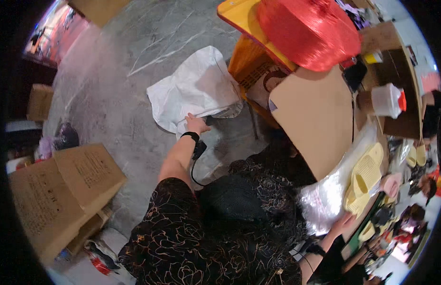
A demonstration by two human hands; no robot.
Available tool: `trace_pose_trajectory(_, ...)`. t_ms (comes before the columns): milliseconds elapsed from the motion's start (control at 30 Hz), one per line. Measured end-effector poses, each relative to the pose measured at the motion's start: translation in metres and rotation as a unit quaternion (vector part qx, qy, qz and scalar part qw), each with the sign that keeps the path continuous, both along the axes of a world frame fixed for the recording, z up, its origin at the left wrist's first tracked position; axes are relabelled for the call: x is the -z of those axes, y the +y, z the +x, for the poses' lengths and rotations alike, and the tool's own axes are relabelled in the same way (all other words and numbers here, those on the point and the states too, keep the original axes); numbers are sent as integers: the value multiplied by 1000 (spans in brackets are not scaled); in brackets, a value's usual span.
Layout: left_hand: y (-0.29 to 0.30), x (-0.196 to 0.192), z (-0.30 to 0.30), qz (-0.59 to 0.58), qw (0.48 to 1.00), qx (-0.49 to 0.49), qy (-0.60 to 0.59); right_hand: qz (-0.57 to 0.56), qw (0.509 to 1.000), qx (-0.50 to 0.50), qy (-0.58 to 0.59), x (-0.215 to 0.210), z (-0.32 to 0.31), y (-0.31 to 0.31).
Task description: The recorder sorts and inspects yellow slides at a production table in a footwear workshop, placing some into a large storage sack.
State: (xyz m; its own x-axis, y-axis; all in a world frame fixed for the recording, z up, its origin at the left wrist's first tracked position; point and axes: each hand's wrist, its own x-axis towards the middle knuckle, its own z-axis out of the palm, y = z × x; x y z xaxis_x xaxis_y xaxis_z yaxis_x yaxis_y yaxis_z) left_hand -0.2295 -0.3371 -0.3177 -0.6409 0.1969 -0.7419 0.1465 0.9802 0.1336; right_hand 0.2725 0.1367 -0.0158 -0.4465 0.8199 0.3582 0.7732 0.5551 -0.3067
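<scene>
My left hand (pixel 197 124) reaches down to the near edge of a crumpled white woven sack (pixel 197 85) on the floor. Its fingers are apart and touch the sack; I see nothing held in them. Over on the right, my right hand (pixel 344 222) is closed at the near end of a pair of pale yellow slippers (pixel 363 178), its fingertips partly hidden. The slippers lie on clear plastic bags (pixel 325 202) at the table's edge. Each wrist wears a black band.
A brown cardboard sheet (pixel 320 114) covers the table beside me. Beyond it are a red shiny bundle (pixel 308 33), an orange crate (pixel 249 61) and a white tub with a red lid (pixel 387 100). Large cardboard boxes (pixel 64 190) stand on the left. More slippers lie at the far right.
</scene>
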Motion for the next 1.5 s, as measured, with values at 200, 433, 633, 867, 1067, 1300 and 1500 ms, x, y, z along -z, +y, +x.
trace_pose_trajectory(200,34,30,34,44,993,-106,10,-25,997,69,-15,-14,15,0)
trace_pose_trajectory(433,-4,67,8,147,955,-256,-26,-35,996,23,-73,-25,-2,-7)
trace_pose_trajectory(633,-7,34,1,274,923,-211,169,29,995,17,-93,-20,29,16)
trace_pose_trajectory(867,-7,-156,-51,528,721,-446,45,198,954,-205,99,-114,-96,-98)
trace_pose_trajectory(1067,-28,-260,-77,674,546,-497,-29,-273,842,-464,23,-116,-239,-197)
trace_pose_trajectory(1300,-1,-301,-75,730,520,-431,-105,-57,844,-532,40,-42,-295,-205)
trace_pose_trajectory(1500,30,-390,37,511,822,-145,202,-209,864,-432,153,-40,-323,-211)
